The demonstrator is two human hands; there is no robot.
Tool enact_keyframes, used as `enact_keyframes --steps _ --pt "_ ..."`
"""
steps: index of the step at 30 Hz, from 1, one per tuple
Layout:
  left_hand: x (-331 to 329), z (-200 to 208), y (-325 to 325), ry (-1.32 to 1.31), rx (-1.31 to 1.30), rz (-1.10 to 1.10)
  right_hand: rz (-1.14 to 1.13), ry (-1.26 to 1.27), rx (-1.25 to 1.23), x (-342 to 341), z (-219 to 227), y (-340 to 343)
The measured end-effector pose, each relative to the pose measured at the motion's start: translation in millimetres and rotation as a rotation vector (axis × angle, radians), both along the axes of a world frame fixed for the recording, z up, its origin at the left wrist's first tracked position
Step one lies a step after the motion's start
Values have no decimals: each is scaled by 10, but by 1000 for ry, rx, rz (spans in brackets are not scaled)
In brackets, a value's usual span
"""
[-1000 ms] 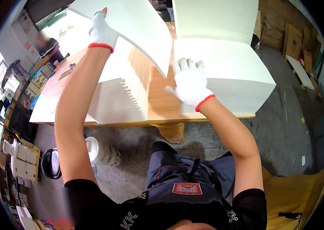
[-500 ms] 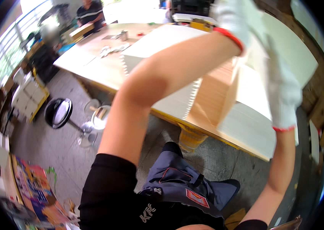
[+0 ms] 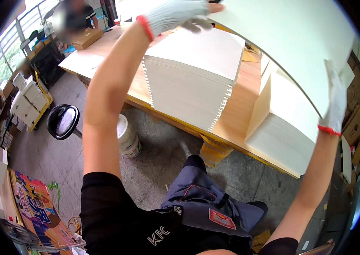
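Observation:
A large white board point(image 3: 290, 38) is held up, tilted, above the right part of the table. My left hand point(image 3: 177, 15), in a white glove with a red cuff and a bare fingertip showing, grips its left corner. My right hand point(image 3: 336, 100), gloved the same way, holds the board's right edge near its lower corner. Under my left hand stands a tall stack of white boards point(image 3: 201, 51) with comb-like notches along its side edges. A second stack of white boards point(image 3: 290, 102) is partly hidden beneath the raised board, with a pale upright panel point(image 3: 260, 104) at its left side.
Both stacks rest on a wooden table point(image 3: 231, 114). A person point(image 3: 87, 17) is at its far left end, near a brown cardboard box point(image 3: 87, 39). On the floor are a white bucket point(image 3: 127, 136), a black-rimmed stool point(image 3: 64, 122) and a yellow basket point(image 3: 214, 149) under the table edge.
My left hand has moved left, and my right hand slightly right and down. The white board has swung out from the blurred area between my hands and now spreads over the right stack.

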State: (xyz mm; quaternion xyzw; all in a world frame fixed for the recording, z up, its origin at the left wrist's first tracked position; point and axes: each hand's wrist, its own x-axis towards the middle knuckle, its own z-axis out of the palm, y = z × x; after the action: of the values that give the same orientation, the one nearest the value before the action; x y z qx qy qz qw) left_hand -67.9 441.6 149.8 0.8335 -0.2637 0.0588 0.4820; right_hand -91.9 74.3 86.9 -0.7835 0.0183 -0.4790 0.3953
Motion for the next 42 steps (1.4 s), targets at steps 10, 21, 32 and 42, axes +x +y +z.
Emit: enact_keyframes --steps 10,21,32,42 --pt "775 -549 1091 -136 -52 446 859 175 561 1074 -466 1221" --pt "516 -825 1327 -81 583 343 398 413 -406 539 -482 971" --pt "533 -892 1442 -105 621 317 456 351 -756 125 -509 1237" --pt "613 -873 1466 -88 574 329 517 301 -651 184 -655 1207"
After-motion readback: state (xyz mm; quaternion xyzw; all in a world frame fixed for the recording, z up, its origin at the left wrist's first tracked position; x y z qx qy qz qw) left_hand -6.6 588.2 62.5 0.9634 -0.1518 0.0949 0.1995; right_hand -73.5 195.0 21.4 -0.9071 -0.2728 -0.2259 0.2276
